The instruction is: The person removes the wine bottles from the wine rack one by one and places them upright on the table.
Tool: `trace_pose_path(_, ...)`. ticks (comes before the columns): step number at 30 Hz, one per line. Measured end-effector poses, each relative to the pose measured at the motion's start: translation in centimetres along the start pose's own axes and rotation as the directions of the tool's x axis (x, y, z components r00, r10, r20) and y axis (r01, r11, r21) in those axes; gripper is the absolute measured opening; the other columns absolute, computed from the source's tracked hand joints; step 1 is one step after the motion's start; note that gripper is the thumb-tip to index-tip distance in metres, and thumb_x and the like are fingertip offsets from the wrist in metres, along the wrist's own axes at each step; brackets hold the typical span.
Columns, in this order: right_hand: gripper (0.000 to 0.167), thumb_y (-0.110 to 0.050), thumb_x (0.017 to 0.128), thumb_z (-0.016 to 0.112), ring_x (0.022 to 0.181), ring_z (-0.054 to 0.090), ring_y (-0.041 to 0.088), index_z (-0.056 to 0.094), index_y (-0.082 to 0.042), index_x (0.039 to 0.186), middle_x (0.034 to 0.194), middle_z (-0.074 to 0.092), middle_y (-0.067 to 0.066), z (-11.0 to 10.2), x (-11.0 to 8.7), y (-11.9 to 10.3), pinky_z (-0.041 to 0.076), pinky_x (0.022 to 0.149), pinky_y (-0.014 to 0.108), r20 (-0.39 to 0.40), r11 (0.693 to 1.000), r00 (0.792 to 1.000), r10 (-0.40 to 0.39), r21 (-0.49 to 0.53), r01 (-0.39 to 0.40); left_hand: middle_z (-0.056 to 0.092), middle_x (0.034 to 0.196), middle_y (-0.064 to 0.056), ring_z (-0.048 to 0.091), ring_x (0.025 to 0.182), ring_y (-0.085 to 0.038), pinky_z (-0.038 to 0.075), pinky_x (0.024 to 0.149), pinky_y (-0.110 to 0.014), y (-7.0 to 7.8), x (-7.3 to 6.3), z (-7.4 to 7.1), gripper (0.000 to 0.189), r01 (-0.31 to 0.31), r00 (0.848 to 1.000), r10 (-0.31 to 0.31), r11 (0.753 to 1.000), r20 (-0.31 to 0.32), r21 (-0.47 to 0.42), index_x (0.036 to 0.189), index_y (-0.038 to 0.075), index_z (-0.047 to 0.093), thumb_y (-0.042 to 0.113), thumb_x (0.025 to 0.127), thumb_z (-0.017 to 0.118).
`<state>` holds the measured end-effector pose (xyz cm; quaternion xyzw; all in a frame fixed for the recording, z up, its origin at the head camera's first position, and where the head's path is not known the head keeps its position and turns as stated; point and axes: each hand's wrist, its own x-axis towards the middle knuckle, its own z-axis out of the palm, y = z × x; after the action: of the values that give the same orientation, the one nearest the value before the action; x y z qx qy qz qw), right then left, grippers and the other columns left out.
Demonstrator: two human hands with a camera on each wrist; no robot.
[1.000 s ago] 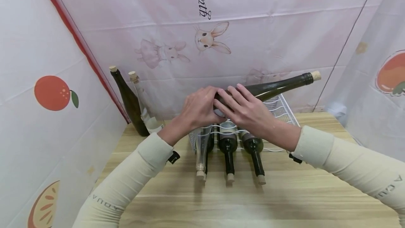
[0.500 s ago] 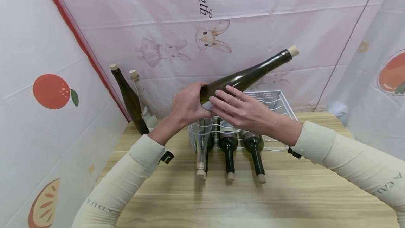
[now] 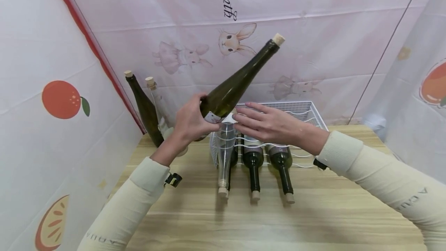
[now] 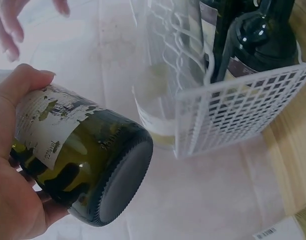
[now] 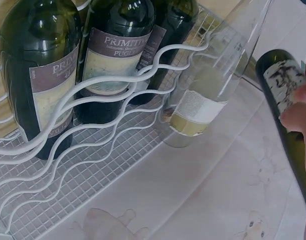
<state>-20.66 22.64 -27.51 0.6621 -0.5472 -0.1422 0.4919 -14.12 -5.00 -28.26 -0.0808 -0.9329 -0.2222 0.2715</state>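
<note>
My left hand [image 3: 191, 121] grips a green wine bottle [image 3: 231, 88] around its labelled lower body. The bottle is tilted, its cork up and to the right, its base low by my palm. In the left wrist view the bottle's torn white label [image 4: 53, 122] and dark round base show. My right hand [image 3: 275, 123] hovers above the white wire wine rack [image 3: 318, 117], fingers extended and apart from the bottle. Below the hands lie a clear bottle [image 3: 225, 154] and dark wine bottles [image 3: 253, 162] in the rack, corks toward me.
At the back left of the wooden table [image 3: 195, 204] stand a corked green bottle [image 3: 144, 107] and a corked clear bottle [image 3: 155, 94], partly behind my left hand. A printed pink curtain [image 3: 296, 42] hangs close behind the rack.
The bottle has swung from nearly level over the rack to a steeper tilt, moving left with my left hand. My right hand's fingers have come off it; that hand stays above the rack.
</note>
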Motion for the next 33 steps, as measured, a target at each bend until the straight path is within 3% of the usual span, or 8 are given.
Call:
trace_pose_path(8,0.054,-0.011,0.088,0.078,0.134,0.062,0.028,0.063,-0.011,0.14,0.143,0.066,0.01,1.1,-0.5,-0.2,0.048,0.117,0.042,0.114,0.998,0.993,-0.035,0.063,0.028,0.064,0.133,-0.011,0.065,0.102,-0.03,0.056,0.08,-0.049,-2.2,-2.0,-0.8,0.101,0.098,0.993,-0.104,0.99,-0.049,-0.105,0.153,0.017,0.045,0.038,0.068,0.095)
trace_pose_path(15,0.052,-0.007,0.089,0.074,0.131,0.063,0.028,0.062,-0.011,0.139,0.141,0.066,0.01,2.8,-0.7,-0.3,0.049,0.116,0.041,0.136,0.994,0.988,-0.073,0.086,0.061,0.062,0.131,-0.012,0.064,0.109,-0.031,0.059,0.088,-0.054,-4.4,-3.7,-1.5,0.098,0.198,0.975,-0.215,0.954,-0.05,-0.224,0.152,0.017,0.045,0.037,0.07,0.095)
trace_pose_path(23,0.059,-0.005,0.086,0.078,0.128,0.064,0.026,0.059,-0.012,0.142,0.138,0.065,0.008,4.4,-0.1,-1.5,0.052,0.113,0.038,0.167,0.983,0.971,-0.173,0.087,0.16,0.061,0.133,-0.014,0.064,0.115,-0.034,0.059,0.092,-0.06,-6.5,-6.1,-1.3,0.097,0.277,0.952,-0.301,0.923,-0.051,-0.265,0.15,0.015,0.042,0.042,0.073,0.093)
trace_pose_path(33,0.058,-0.004,0.089,0.075,0.132,0.062,0.025,0.058,-0.014,0.143,0.143,0.063,0.007,5.7,0.7,-2.0,0.049,0.117,0.041,0.208,0.979,0.96,-0.19,0.118,0.168,0.065,0.132,-0.019,0.067,0.112,-0.037,0.06,0.088,-0.059,-9.3,-8.4,0.3,0.1,0.326,0.932,-0.355,0.911,-0.076,-0.254,0.151,0.011,0.041,0.046,0.073,0.093)
